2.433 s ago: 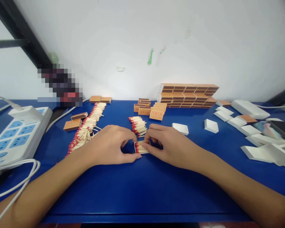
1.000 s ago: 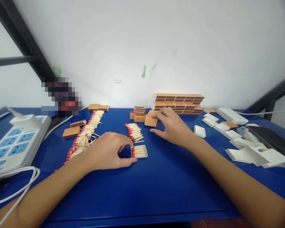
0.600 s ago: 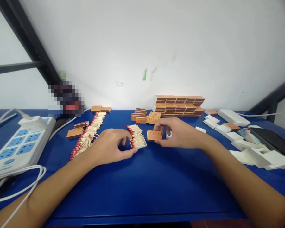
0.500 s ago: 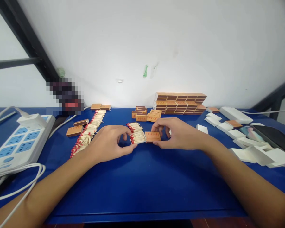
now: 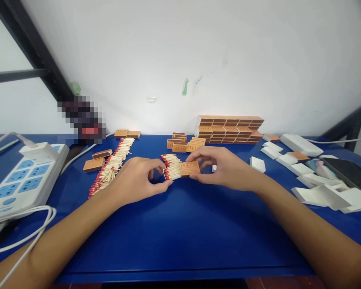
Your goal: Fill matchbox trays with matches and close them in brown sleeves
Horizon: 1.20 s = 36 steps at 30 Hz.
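My left hand [image 5: 135, 178] pinches the outer end of a white matchbox tray [image 5: 164, 174] between thumb and fingers. Red-tipped matches [image 5: 173, 172] lie in the tray, heads toward that hand. In my right hand [image 5: 225, 166] is an orange-brown matchbox sleeve [image 5: 190, 168], held by its right end. The tray's right end sits inside the sleeve's left opening, with much of the matches still showing. More matches [image 5: 170, 159] lie right behind the tray. A long heap of loose matches [image 5: 114, 164] spreads behind and left of my left hand.
Stacked matchboxes [image 5: 228, 130] stand against the wall. Several sleeves [image 5: 179, 147] are behind my hands, and matchboxes [image 5: 94, 165] lie at left. White trays [image 5: 301, 169] and a phone [image 5: 349, 172] are at right. A power strip [image 5: 27, 176] with white cables occupies the left side.
My right hand has brought the sleeve leftward over the tray's right end, covering part of the matches. My left hand keeps its pinch on the tray in nearly the same place.
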Tool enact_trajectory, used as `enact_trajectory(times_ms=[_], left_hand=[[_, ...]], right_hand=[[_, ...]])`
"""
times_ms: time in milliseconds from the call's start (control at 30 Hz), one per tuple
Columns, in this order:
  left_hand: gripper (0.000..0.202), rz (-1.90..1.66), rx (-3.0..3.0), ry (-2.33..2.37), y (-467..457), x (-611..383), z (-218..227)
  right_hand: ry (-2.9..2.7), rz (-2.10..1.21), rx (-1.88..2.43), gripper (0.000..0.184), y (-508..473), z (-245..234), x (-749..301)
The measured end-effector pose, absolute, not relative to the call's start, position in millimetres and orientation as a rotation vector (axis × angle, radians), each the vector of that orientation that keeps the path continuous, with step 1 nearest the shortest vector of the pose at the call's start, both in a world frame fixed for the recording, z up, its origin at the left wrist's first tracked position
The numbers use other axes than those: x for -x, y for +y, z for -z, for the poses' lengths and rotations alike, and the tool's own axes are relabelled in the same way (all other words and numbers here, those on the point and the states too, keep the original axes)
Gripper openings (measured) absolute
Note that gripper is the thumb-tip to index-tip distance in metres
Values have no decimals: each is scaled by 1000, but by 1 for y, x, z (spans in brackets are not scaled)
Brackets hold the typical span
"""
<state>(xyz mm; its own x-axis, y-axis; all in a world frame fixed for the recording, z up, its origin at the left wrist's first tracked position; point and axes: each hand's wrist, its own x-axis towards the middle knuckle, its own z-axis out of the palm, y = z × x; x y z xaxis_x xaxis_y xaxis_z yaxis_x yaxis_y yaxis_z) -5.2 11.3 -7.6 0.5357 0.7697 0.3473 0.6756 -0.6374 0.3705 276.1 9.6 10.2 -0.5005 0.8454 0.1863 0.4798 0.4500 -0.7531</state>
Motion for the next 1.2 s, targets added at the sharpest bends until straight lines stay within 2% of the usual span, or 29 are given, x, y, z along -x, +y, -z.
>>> enact_trajectory(times_ms=[300,967,1200], left_hand=[[24,-860,-2376,1113,17,7,1],[30,-945,-2263,1209,14,2,5],[30,-843,-2303,1171,13,2,4]], right_hand=[[-1865,-1294,957,42,18,-6,-281],[-1714,-1359,988,44,14,1,-268],[-1944,-1333,1109,51,13,0,-272]])
